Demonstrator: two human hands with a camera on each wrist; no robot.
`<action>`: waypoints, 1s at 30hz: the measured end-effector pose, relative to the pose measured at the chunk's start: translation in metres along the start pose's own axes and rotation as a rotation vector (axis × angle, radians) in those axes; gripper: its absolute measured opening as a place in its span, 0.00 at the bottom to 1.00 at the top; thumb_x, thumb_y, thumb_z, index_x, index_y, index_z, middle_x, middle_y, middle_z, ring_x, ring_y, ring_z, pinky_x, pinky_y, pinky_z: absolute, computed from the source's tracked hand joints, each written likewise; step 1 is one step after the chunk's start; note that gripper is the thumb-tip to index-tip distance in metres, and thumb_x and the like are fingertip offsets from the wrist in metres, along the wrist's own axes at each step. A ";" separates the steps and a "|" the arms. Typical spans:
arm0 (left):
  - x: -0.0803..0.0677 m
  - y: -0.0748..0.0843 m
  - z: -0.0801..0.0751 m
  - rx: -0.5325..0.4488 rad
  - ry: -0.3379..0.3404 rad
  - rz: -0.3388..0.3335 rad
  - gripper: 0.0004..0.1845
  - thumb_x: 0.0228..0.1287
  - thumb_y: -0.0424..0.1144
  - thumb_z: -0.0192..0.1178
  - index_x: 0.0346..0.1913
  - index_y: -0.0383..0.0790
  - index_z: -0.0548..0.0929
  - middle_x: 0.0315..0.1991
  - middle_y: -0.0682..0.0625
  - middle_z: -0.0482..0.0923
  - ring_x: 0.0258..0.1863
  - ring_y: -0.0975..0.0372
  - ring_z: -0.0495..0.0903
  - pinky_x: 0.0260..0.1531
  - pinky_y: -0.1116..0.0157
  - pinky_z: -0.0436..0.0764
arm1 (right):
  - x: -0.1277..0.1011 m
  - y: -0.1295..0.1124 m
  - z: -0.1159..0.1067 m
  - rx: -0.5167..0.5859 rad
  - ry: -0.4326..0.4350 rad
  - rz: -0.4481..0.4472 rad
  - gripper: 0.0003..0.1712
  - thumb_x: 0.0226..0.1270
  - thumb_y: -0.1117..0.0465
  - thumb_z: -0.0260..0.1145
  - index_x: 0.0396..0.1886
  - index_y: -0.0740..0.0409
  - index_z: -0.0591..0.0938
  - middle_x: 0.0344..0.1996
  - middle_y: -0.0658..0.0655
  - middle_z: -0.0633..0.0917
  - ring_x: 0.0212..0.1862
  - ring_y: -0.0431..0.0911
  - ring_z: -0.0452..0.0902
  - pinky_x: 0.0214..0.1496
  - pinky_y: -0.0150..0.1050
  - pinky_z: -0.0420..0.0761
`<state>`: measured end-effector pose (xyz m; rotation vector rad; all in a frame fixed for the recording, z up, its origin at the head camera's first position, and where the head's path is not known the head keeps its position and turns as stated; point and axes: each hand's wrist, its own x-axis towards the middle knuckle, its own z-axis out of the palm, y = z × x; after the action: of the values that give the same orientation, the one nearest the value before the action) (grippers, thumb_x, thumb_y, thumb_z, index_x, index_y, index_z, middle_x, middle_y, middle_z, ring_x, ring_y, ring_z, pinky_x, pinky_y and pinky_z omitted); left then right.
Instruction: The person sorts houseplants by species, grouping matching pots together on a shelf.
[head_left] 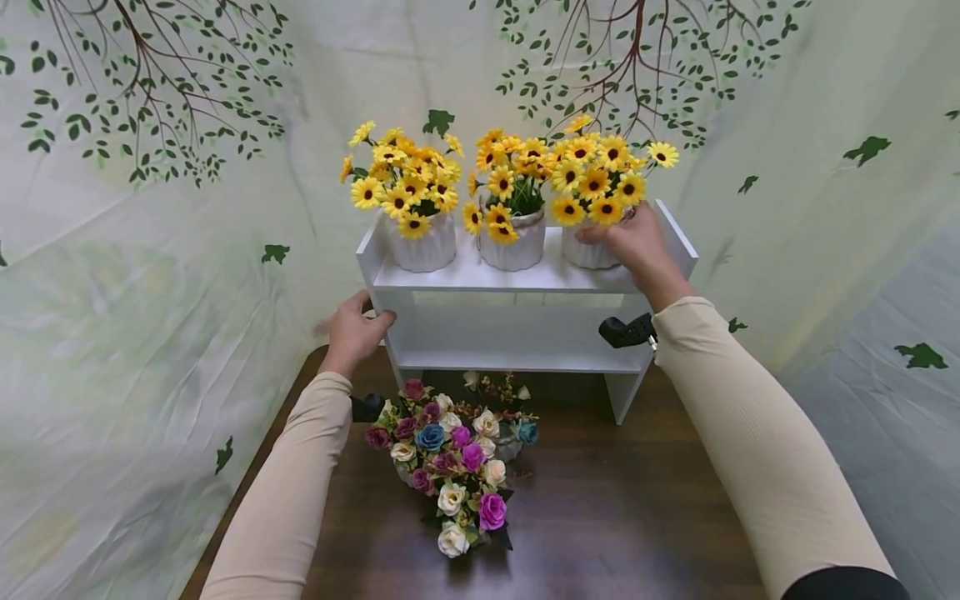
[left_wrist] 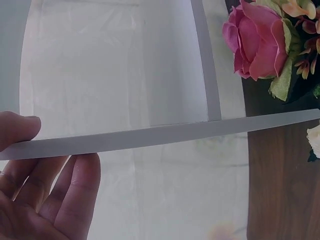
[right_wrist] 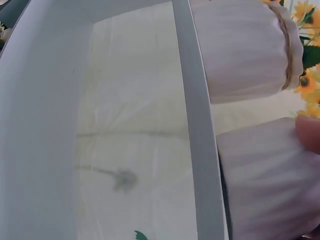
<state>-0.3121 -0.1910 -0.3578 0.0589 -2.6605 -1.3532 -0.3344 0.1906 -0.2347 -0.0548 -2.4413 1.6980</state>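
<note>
A white two-tier shelf (head_left: 517, 360) stands on the brown table, with three pots of yellow daisies in a row on its top board. My right hand (head_left: 637, 250) grips the right-hand white pot (head_left: 588, 250); in the right wrist view only its thumb (right_wrist: 309, 132) and a bit of finger show at that pot. At the shelf's left side panel (left_wrist: 150, 137), my left hand (head_left: 356, 333) pinches the panel's edge, thumb on one face and fingers on the other. The middle pot (head_left: 516, 246) and the left pot (head_left: 423, 246) stand apart from my hands.
Pots of artificial roses (head_left: 450, 467), in purple, cream and blue, stand on the table (head_left: 622, 517) in front of the shelf's left half. Behind and at both sides hangs a pale curtain (head_left: 360, 92) printed with leafy branches. The shelf's lower board (head_left: 517, 364) lies beneath the pots.
</note>
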 end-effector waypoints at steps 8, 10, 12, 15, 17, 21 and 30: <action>0.001 0.000 0.000 0.003 0.003 0.008 0.27 0.65 0.40 0.55 0.67 0.36 0.72 0.67 0.36 0.73 0.58 0.42 0.79 0.53 0.46 0.82 | 0.004 0.009 -0.002 0.017 -0.048 -0.021 0.47 0.57 0.65 0.72 0.75 0.47 0.62 0.74 0.54 0.68 0.75 0.51 0.61 0.80 0.47 0.54; 0.000 0.000 0.000 0.004 0.004 0.005 0.28 0.65 0.40 0.55 0.67 0.36 0.72 0.67 0.36 0.73 0.58 0.42 0.79 0.53 0.46 0.82 | 0.004 0.010 -0.001 0.016 -0.053 -0.034 0.49 0.57 0.65 0.72 0.76 0.46 0.58 0.76 0.54 0.65 0.77 0.51 0.57 0.82 0.48 0.50; 0.000 0.000 0.000 0.006 0.004 0.004 0.28 0.65 0.40 0.55 0.67 0.36 0.72 0.67 0.36 0.73 0.58 0.42 0.79 0.53 0.46 0.82 | 0.004 0.012 -0.001 0.017 -0.054 -0.034 0.51 0.58 0.63 0.72 0.77 0.46 0.55 0.77 0.54 0.62 0.78 0.51 0.54 0.82 0.48 0.46; 0.001 0.000 0.000 0.007 0.000 0.002 0.28 0.65 0.40 0.55 0.67 0.36 0.72 0.67 0.36 0.73 0.59 0.42 0.79 0.53 0.46 0.82 | 0.002 0.015 0.001 0.013 -0.047 -0.048 0.52 0.59 0.60 0.73 0.77 0.48 0.53 0.78 0.55 0.60 0.79 0.51 0.51 0.83 0.48 0.46; 0.001 0.000 0.000 0.005 0.002 0.003 0.28 0.65 0.40 0.55 0.67 0.36 0.72 0.67 0.36 0.73 0.59 0.41 0.79 0.53 0.46 0.82 | -0.003 0.017 0.002 -0.011 -0.026 -0.034 0.55 0.59 0.56 0.73 0.78 0.49 0.49 0.79 0.56 0.56 0.80 0.50 0.48 0.83 0.47 0.46; 0.002 0.000 0.001 0.011 0.005 0.013 0.27 0.65 0.40 0.56 0.67 0.35 0.73 0.66 0.36 0.74 0.59 0.42 0.79 0.54 0.46 0.82 | -0.022 0.017 0.006 -0.076 0.055 -0.033 0.60 0.60 0.48 0.70 0.80 0.48 0.41 0.81 0.56 0.48 0.81 0.51 0.44 0.83 0.49 0.49; 0.002 0.000 0.000 -0.004 -0.008 -0.001 0.27 0.65 0.40 0.55 0.67 0.37 0.73 0.67 0.37 0.74 0.58 0.42 0.79 0.53 0.47 0.83 | -0.073 0.030 0.020 -0.182 0.366 -0.428 0.43 0.62 0.57 0.66 0.74 0.62 0.60 0.72 0.62 0.65 0.73 0.55 0.59 0.73 0.54 0.64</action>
<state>-0.3138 -0.1914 -0.3575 0.0547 -2.6652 -1.3615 -0.2678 0.1737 -0.2783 0.1171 -2.1341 1.1678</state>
